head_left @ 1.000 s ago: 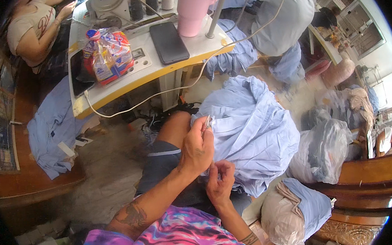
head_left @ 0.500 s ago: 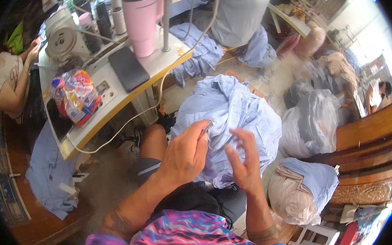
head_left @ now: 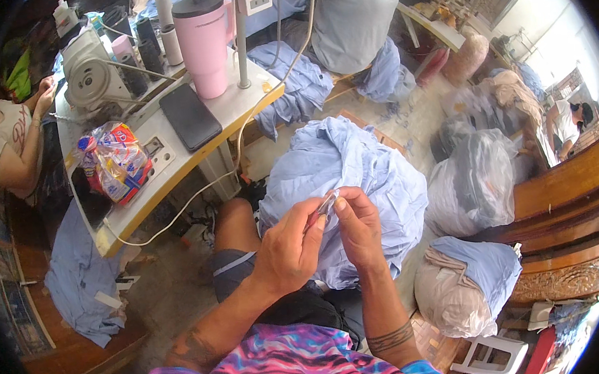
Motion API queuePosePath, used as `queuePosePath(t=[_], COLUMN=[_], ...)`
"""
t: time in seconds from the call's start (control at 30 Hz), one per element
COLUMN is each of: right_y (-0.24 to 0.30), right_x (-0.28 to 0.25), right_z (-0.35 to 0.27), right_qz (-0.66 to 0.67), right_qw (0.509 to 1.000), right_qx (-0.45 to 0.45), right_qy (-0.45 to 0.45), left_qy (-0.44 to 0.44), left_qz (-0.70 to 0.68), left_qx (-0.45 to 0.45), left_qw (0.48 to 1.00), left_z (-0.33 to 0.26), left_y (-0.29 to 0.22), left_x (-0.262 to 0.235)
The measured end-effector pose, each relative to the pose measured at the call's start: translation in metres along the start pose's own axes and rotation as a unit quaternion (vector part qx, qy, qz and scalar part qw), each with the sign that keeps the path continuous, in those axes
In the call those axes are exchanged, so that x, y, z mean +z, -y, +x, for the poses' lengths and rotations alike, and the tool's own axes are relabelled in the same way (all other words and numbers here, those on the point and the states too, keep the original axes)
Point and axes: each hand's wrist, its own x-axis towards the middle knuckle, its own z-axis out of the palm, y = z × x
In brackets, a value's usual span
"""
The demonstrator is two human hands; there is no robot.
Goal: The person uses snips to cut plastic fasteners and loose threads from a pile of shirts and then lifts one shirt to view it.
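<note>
A small pointed metal tool (head_left: 326, 204) with a red part is gripped in my left hand (head_left: 291, 242); the fingers cover most of it. Thumb and forefinger of my right hand (head_left: 358, 230) are pinched together right at its tip. Whatever lies between those right fingertips is too small to make out. Below both hands, a big bundle of light blue cloth (head_left: 383, 173) rests on and in front of my lap, loosely gathered with many folds.
To the left, a sewing table (head_left: 251, 110) carries a pink tumbler (head_left: 206, 54), black phone (head_left: 190, 116), colourful plastic bag (head_left: 116, 161) and thread cones (head_left: 150, 52). A white cord (head_left: 238, 146) hangs off it. Clear bags (head_left: 475, 187) and a cloth bundle (head_left: 455, 291) stand right. Other people sit nearby.
My right hand has moved left and closed its thumb and forefinger at the tip of the tool. My left hand keeps its grip, slightly lower and further right.
</note>
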Motion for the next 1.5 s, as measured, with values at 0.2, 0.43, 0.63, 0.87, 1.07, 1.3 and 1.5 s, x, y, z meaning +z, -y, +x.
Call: queuePosePath(t=[0.2, 0.43, 0.63, 0.87, 1.07, 1.3, 1.5], right_y=[0.001, -0.005, -0.011, -0.007, -0.009, 0.013, 0.004], right_x=[0.01, 0.014, 0.015, 0.012, -0.01, -0.025, -0.04], right_z=[-0.005, -0.008, -0.009, -0.006, 0.0, 0.019, 0.025], right_qz=[0.035, 0.033, 0.065, 0.073, 0.061, -0.04, -0.092], right_qw=[0.998, 0.995, 0.993, 0.992, 0.995, 0.993, 0.988], right_qx=[0.004, -0.005, 0.006, 0.032, 0.049, 0.108, 0.109], right_qy=[-0.055, -0.089, -0.101, -0.101, -0.066, 0.032, 0.055], left_qy=[-0.018, -0.035, -0.035, -0.039, -0.023, -0.002, -0.001], left_qz=[0.001, 0.015, 0.002, 0.044, 0.032, -0.176, -0.307], left_qx=[0.004, 0.032, 0.007, 0.047, 0.039, -0.166, -0.268], left_qw=[1.0, 0.999, 0.999, 0.997, 0.998, 0.97, 0.913], left_z=[-0.005, -0.009, -0.009, -0.001, 0.004, 0.009, 0.013], left_y=[-0.001, 0.002, -0.001, 0.003, 0.002, 0.001, 0.015], left_x=[0.011, 0.018, 0.018, 0.016, 0.014, 0.013, 0.02])
